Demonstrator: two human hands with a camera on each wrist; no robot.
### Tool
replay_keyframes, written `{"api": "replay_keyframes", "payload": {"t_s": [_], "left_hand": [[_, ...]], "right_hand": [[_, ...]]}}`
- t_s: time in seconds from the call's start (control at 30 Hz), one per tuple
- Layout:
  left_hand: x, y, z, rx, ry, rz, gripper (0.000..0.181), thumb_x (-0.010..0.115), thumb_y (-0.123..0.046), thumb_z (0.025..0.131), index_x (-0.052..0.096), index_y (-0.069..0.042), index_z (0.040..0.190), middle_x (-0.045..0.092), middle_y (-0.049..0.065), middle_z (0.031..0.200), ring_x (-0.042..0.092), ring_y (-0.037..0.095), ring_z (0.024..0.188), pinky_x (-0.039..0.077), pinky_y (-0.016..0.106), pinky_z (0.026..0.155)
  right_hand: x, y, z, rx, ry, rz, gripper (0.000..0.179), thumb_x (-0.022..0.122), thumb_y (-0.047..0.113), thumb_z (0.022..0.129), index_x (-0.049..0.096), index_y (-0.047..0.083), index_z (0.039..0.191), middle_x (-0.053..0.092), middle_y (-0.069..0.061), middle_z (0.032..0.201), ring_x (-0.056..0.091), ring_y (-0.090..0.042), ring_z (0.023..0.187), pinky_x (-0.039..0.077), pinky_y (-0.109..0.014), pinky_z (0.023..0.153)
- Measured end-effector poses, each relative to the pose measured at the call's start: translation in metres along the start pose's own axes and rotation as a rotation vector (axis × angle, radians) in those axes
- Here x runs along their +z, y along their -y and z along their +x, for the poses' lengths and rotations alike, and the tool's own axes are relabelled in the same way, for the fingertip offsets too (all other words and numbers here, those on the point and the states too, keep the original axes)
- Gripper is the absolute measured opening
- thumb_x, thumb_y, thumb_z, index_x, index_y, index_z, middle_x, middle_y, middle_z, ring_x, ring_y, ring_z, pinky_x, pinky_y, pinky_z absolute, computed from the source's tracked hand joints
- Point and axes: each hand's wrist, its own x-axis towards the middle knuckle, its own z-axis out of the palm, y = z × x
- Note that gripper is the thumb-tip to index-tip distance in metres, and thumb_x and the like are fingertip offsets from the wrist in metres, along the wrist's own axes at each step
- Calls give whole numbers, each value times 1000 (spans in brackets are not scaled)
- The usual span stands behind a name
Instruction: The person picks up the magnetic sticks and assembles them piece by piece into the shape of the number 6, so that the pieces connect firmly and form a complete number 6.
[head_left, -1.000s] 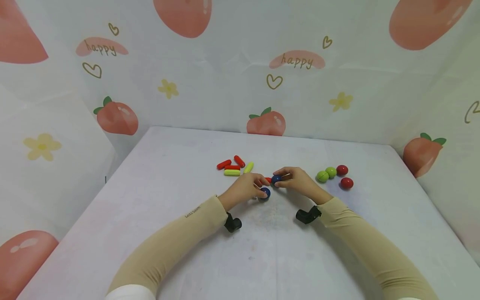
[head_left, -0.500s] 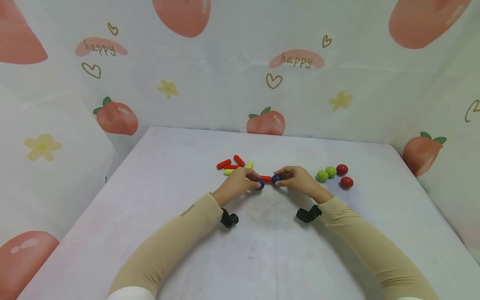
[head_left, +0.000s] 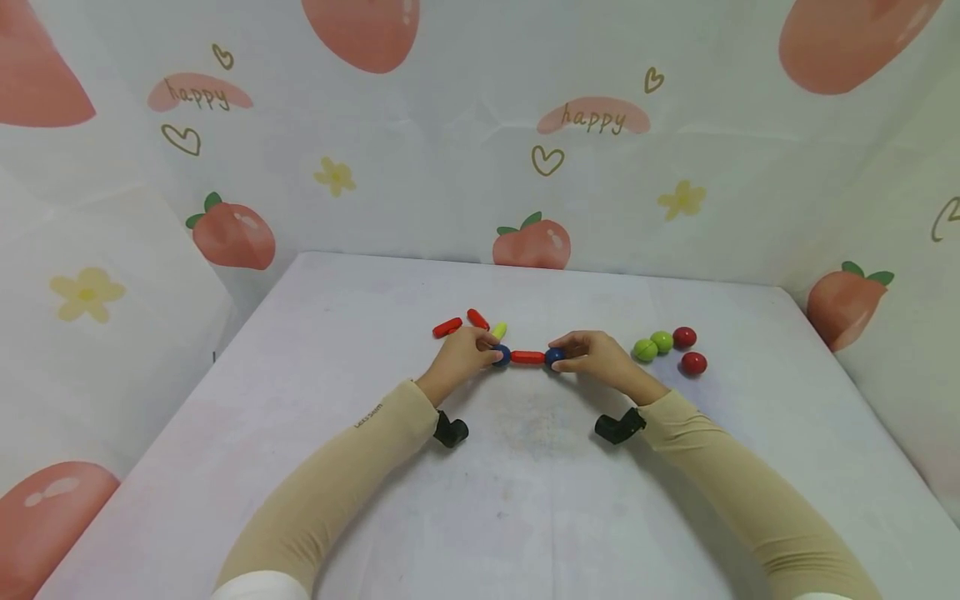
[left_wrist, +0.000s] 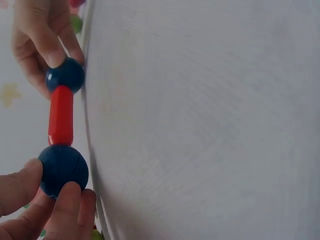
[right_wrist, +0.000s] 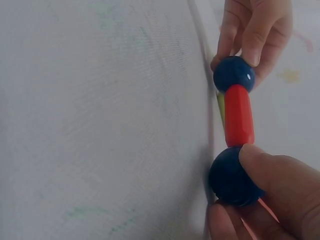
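Observation:
A red rod spans two dark blue balls, its ends touching both. My left hand pinches the left blue ball between thumb and fingertips. On the other side my right hand grips the right blue ball the same way. In both wrist views the balls and rod form one straight line, like a dumbbell. The palms and some fingers are hidden behind the balls in the wrist views.
Behind my left hand lie red rods and a yellow rod, some partly covered by it. Right of my right hand sit green balls and red balls on the white table. A printed cloth hangs behind.
My left hand has moved left and away from me with its blue ball, which now meets the red rod's left end. The right hand has stayed in place holding its ball.

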Motion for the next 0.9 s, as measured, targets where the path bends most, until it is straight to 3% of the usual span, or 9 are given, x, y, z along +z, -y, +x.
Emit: {"api": "replay_keyframes", "payload": {"t_s": [0.63,0.9], "left_hand": [[4,0,4,10,-7,35,30,67,-22,86,65,-10,113,67,5,101,59,17,94,50,24,77],[3,-2,1,-32,27,-1,35,67,-22,86,62,-9,118,66,7,104,61,15,79,50,20,67]], "right_hand": [[0,0,1,9,6,21,40,73,24,81,64,11,117,66,-13,115,62,-27,108,46,-43,96],[0,0,1,7,6,22,40,73,25,81,64,11,117,66,-12,116,62,-27,109,46,-43,97]]}}
